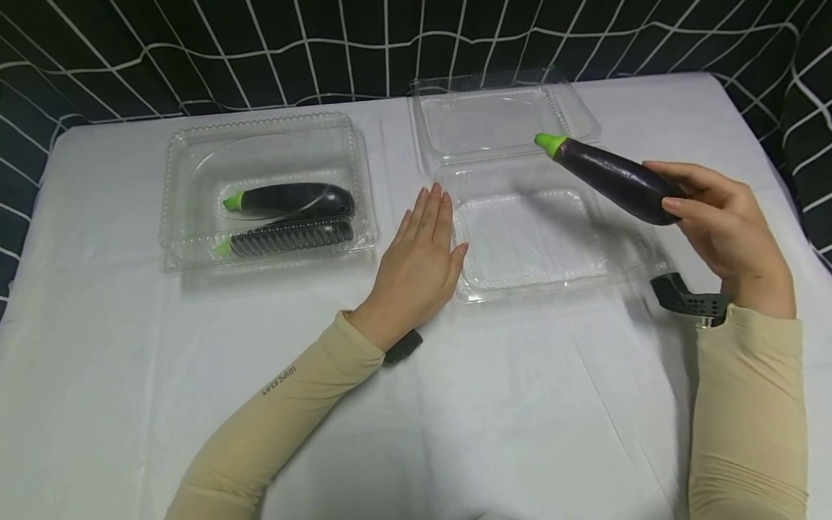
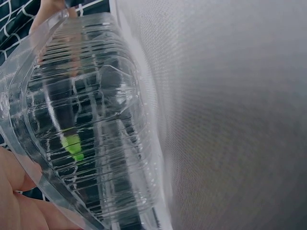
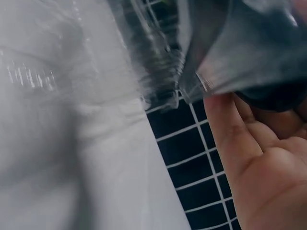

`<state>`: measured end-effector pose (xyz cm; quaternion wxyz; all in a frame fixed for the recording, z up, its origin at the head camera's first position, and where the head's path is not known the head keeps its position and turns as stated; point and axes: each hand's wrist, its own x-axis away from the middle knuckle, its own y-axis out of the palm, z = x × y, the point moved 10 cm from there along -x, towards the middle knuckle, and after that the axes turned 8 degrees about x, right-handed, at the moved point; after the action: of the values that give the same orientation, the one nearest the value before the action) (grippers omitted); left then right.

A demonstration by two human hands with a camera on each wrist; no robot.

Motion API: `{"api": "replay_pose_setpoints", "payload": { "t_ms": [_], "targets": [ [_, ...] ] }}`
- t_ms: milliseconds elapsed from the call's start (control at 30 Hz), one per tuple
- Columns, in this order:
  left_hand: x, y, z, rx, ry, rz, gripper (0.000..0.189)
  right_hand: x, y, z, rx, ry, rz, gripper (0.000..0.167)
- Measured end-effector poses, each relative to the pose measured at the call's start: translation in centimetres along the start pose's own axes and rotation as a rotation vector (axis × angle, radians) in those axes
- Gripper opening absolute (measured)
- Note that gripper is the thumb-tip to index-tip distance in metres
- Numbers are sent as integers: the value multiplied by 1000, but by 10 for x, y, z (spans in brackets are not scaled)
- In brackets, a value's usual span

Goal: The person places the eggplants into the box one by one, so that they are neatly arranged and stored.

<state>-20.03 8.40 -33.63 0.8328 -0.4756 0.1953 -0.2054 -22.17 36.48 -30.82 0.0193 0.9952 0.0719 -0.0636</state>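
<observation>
My right hand [image 1: 734,217] grips a dark purple eggplant [image 1: 614,175] by its thick end, thumb on one side and fingers on the other. Its green stem points left, above the open clear plastic container [image 1: 526,238], whose lid [image 1: 500,123] lies folded back behind it. My left hand [image 1: 419,263] lies with straight fingers along the container's left edge. In the left wrist view, the fingertips [image 2: 24,167] meet the rim, and the eggplant [image 2: 73,146] shows through the ribbed wall. In the right wrist view, the eggplant's dark end [image 3: 273,96] sits in my fingers.
At the left stands a closed clear container [image 1: 266,152] with two eggplants lying side by side inside, one at the back [image 1: 292,201] and one at the front [image 1: 292,238]. A white cloth [image 1: 494,404] covers the table. A dark gridded curtain [image 1: 338,50] hangs behind it.
</observation>
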Motion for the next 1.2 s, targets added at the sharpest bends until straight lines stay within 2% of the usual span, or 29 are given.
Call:
{"api": "replay_pose_setpoints", "payload": {
  "t_ms": [300, 500, 800, 900, 1033, 1100, 1200],
  "targets": [
    [0, 1, -1, 2, -9, -16, 60, 5, 3, -3, 129, 0, -76, 48],
    [0, 1, -2, 6, -20, -26, 60, 6, 4, 0, 269, 28, -77, 50],
    [0, 1, -1, 7, -17, -20, 60, 6, 11, -2, 356, 35, -85, 51],
    [0, 1, -1, 9, -19, -19, 60, 5, 19, -2, 517, 47, -98, 51],
    [0, 0, -2, 4, -19, -14, 60, 2, 35, -1, 754, 31, -159, 50],
    [0, 0, -1, 1, -15, -8, 60, 1, 43, 0, 812, 21, -194, 49],
    [0, 0, -1, -1, -7, -2, 60, 1, 49, 3, 842, 32, -213, 50]
  ]
}}
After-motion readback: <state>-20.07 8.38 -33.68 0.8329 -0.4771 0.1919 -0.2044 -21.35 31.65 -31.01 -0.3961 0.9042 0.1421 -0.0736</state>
